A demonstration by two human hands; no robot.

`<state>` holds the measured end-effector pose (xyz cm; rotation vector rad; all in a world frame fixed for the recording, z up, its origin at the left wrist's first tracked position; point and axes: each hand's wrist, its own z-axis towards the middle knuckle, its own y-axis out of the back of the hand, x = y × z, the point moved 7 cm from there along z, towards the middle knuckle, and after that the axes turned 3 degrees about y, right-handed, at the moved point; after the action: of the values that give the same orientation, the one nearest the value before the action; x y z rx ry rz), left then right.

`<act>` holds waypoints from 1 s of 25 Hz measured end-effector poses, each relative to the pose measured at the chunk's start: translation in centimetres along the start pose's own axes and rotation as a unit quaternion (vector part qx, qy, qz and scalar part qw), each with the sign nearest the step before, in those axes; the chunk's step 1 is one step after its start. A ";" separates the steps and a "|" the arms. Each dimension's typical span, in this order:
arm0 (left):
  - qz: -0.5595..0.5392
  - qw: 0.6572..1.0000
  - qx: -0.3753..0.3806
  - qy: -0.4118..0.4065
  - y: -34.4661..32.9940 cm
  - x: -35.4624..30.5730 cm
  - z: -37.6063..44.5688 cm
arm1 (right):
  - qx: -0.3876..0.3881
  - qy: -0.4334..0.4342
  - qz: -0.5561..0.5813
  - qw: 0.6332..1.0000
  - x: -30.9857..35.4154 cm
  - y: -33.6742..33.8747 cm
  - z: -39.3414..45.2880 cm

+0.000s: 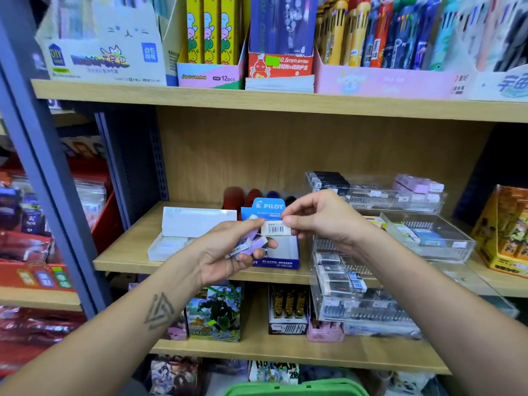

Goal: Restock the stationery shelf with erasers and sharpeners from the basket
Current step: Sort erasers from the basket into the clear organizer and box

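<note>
Pinching a barcoded eraser [275, 228], right hand [320, 218], green basket [294, 389] cut off below

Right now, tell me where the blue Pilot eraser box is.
The Pilot eraser box stands mid-frame on the middle shelf, directly behind both hands, between the open white box on its left and clear trays on its right.

We held purple erasers [251, 244] in our left hand [228, 252] while our right hand [317, 218] pinched a white barcoded eraser [275, 227], both just before the blue PILOT cardboard display box [275, 262].
</note>
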<state>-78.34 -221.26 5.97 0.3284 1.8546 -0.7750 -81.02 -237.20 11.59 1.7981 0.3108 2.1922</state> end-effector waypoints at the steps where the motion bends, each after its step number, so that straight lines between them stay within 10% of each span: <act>1: -0.006 1.000 -0.010 -0.005 0.1 -0.1 0.0 | -0.002 0.002 -0.007 1.000 0.0 0.3 -0.1; 16: 0.116 0.980 -0.034 -0.159 -6.1 -3.1 1.9 | -0.011 0.072 -0.152 0.986 1.2 6.5 -3.6; 25: 0.153 0.969 -0.066 -0.184 -14.1 -6.8 8.8 | -0.228 0.006 -0.353 0.908 0.5 20.7 -2.8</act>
<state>-76.97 -236.72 15.06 0.3485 1.4532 -0.4613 -85.64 -256.39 18.58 1.1668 0.3455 1.5863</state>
